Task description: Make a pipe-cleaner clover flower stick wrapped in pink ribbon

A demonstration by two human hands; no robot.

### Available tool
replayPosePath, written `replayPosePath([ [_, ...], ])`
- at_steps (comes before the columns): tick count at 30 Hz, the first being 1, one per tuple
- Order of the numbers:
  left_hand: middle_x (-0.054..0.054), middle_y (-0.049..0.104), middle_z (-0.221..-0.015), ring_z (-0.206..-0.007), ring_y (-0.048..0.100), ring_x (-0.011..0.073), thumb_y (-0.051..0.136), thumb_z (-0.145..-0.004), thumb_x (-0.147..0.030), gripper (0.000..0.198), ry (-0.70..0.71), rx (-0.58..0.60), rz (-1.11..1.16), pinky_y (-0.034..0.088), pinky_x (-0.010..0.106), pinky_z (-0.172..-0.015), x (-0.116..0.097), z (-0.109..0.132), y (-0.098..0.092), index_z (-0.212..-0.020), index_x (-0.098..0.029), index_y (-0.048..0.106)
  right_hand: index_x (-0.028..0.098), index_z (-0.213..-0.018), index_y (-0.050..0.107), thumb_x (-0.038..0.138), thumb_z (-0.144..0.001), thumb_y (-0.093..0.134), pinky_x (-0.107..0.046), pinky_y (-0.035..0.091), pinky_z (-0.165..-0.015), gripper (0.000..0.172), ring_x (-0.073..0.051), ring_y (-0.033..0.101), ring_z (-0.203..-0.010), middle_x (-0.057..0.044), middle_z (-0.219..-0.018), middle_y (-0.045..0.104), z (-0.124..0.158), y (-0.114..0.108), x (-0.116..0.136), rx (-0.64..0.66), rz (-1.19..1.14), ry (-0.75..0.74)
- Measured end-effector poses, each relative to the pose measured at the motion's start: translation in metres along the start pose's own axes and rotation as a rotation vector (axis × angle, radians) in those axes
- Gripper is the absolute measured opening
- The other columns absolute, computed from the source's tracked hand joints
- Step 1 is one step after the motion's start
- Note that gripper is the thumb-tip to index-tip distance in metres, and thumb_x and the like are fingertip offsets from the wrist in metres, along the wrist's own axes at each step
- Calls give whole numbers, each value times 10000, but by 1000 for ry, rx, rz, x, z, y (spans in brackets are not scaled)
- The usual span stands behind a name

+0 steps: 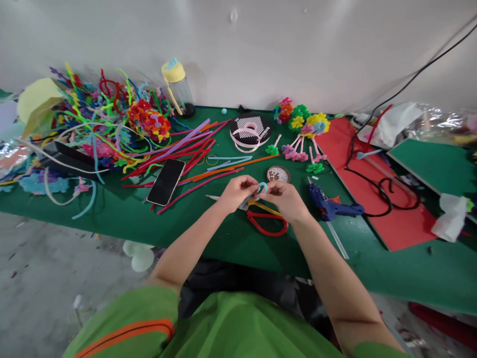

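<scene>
Between both hands, a light blue fuzzy stem [263,186] curves into a small loop. My left hand [239,192] pinches it from the left, and my right hand [286,200] has its fingers closed on its right side. Below them lie scissors with red and yellow handles [268,231], partly covered by the hands. Just behind my right hand is a round dish of small white beads [278,174]. A blue glue gun [328,203] rests to the right.
Loose stems [186,144], a black phone [166,182] and a colourful pile [108,119] lie left. A bottle [179,87], a ribbon roll [250,130] and fuzzy flowers [301,122] stand behind. A black cable [352,144] crosses the red board [395,219] at right.
</scene>
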State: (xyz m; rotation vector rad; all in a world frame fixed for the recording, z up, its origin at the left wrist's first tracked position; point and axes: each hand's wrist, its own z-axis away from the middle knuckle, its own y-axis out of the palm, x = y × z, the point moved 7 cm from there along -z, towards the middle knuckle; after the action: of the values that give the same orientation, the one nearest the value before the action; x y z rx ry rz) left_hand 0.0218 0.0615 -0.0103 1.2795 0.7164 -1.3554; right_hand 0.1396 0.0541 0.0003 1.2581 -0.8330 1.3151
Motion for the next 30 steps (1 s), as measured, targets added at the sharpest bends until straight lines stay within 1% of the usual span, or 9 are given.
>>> replayPosePath([
  [4, -22, 568, -650, -600, 576, 64, 676, -685, -252, 193, 37, 1, 19, 520, 203, -584, -2, 0, 2, -735, -111, 555, 197, -585, 631, 258, -481, 809, -288, 536, -626, 215, -110, 608, -579, 32, -611, 651, 0, 2, 0, 10, -141, -4],
  [7, -6, 589, -699, -632, 600, 75, 674, -690, -246, 190, 32, 61, 29, 543, 238, -638, -1, 1, 7, -769, -109, 568, 208, -561, 640, 267, -451, 821, -266, 531, -593, 221, -100, 589, -586, 38, -615, 625, -1, 1, 4, -28, -193, -54],
  [10, 8, 596, -732, -626, 596, 71, 646, -720, -234, 173, 33, 120, -11, 550, 243, -644, -1, 3, 11, -814, -111, 570, 214, -538, 632, 260, -432, 826, -248, 515, -565, 225, -93, 568, -604, 37, -637, 589, -2, -4, 9, -102, -175, -127],
  [14, -10, 550, -683, -603, 565, 60, 608, -751, -214, 168, 72, 172, -79, 541, 207, -591, -3, 5, 14, -884, -123, 562, 217, -549, 605, 259, -464, 810, -271, 519, -578, 226, -101, 562, -642, 25, -718, 569, -1, -9, 12, -168, -126, -203],
  [18, -22, 510, -682, -611, 563, 66, 586, -764, -211, 202, 121, 218, -94, 541, 215, -591, -8, 8, 18, -951, -143, 551, 213, -585, 577, 277, -538, 771, -307, 532, -600, 210, -122, 585, -692, 7, -801, 591, 0, -10, 14, -160, -84, -256],
  [21, -20, 511, -685, -608, 566, 69, 576, -765, -209, 210, 132, 217, -109, 537, 228, -595, -10, 10, 18, -963, -144, 546, 216, -598, 576, 268, -559, 759, -336, 537, -630, 194, -146, 600, -738, -6, -819, 613, 1, -11, 15, -158, -59, -265],
  [24, -28, 504, -663, -582, 561, 67, 568, -765, -208, 209, 139, 203, -127, 529, 232, -592, -10, 10, 17, -961, -139, 544, 218, -586, 587, 239, -556, 763, -355, 532, -677, 180, -161, 605, -787, -9, -829, 623, 1, -12, 17, -170, -71, -284],
  [27, -36, 495, -647, -562, 559, 66, 558, -767, -205, 183, 155, 220, -135, 523, 240, -594, -11, 10, 18, -936, -138, 544, 216, -554, 598, 218, -531, 776, -349, 525, -686, 180, -169, 599, -828, -12, -849, 625, 3, -12, 20, -182, -83, -298],
  [30, -42, 503, -629, -559, 572, 71, 566, -756, -189, 167, 152, 238, -143, 507, 240, -600, -13, 12, 20, -913, -141, 539, 205, -522, 593, 215, -511, 781, -334, 519, -668, 188, -172, 596, -832, -20, -867, 632, 3, -10, 19, -157, -81, -242],
])
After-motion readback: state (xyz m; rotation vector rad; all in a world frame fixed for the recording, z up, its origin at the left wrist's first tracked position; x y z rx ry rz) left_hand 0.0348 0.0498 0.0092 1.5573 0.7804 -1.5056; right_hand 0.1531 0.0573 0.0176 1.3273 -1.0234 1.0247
